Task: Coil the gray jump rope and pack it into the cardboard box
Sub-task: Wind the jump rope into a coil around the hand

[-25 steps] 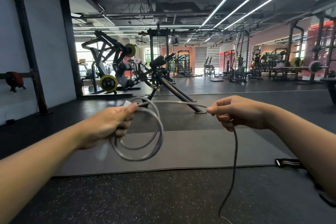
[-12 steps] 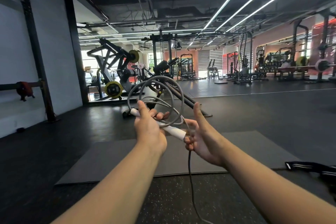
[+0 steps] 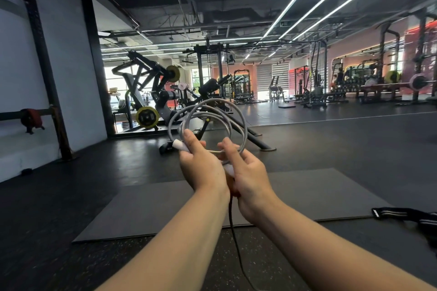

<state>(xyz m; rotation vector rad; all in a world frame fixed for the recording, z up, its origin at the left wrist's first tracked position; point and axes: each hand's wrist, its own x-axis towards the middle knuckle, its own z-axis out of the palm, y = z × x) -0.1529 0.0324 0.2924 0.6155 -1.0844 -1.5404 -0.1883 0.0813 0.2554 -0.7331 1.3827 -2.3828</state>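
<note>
The gray jump rope [image 3: 208, 123] is held up at chest height in front of the person, w/ its loops standing upright above both hands, approx. 3–4 turns stacked (they overlap, so exact count is unclear). The left hand [image 3: 201, 165] is closed round the gathered bottom of the loops plus a white handle [image 3: 179, 144], whose end sticks out to the left of the thumb; prob. held there so the turns stay pinned together and don't spring open. The right hand [image 3: 246, 172] is pressed right beside the left, fingers curled over the same bundle, w/ a second white bit [image 3: 229, 169] showing between the two hands — could be the same handle's other end, can't tell. Only 1 handle is certain. From under the hands 1 dark free tail [image 3: 234, 238] of rope hangs straight down toward the floor and runs out of view, so coiling looks unfinished; the hands are close together prob. to lay on the next turn. Below lies 1 gray mat [image 3: 165, 208] on the dark floor, and 1 black strap [image 3: 402, 216] w/ white stripes sits at the mat's right edge. Gym machines stand well behind. No cardboard box is in view, so packing hasn't begun.
</note>
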